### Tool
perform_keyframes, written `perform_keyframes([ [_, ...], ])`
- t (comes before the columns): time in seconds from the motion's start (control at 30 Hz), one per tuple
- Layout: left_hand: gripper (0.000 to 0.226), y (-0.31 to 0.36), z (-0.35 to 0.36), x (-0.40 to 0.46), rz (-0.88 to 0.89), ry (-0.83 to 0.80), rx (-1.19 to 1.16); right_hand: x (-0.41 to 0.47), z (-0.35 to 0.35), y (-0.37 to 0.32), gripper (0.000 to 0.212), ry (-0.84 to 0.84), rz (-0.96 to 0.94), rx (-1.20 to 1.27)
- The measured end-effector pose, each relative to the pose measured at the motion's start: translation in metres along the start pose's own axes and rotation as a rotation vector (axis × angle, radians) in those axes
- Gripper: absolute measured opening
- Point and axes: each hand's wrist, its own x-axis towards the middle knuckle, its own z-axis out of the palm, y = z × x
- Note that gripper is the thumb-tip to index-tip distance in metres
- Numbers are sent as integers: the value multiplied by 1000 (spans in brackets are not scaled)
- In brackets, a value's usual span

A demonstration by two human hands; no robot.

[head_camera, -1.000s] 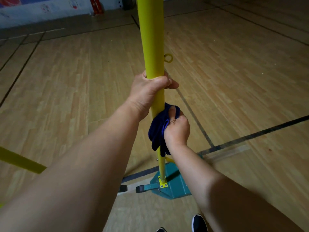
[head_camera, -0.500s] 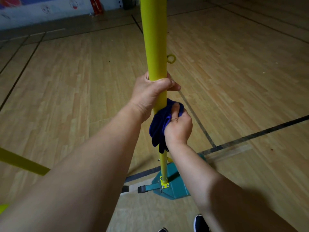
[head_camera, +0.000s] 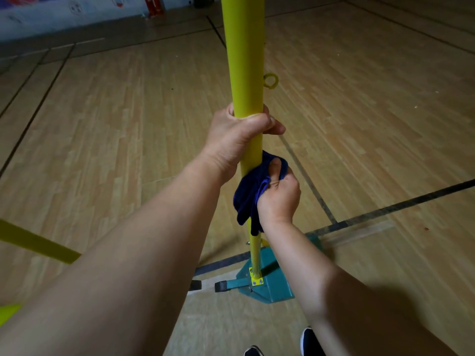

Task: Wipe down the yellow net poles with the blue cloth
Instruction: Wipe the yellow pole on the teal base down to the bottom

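On the upright yellow pole (head_camera: pixel 244 55), the left hand (head_camera: pixel 236 140) gripped bare metal; just below, the right hand (head_camera: pixel 279 195) clamped the blue cloth (head_camera: pixel 248 196) against it.

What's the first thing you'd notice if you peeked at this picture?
A big yellow pole stands up the middle of the picture on a green base on the wooden floor. The left hand grips the pole, and just below it the right hand holds a blue cloth around it.
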Motion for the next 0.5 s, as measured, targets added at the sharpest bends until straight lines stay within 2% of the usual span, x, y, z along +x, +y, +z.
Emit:
perform_keyframes([
  [0.2, 17, -5, -5, 1, 34, -37, 15, 0, 0, 36, 36, -12, 49, -45],
  [0.5, 26, -8, -17, 1, 18, -97, 187, 10, -12, 48, 34, -122, 92, -157],
])
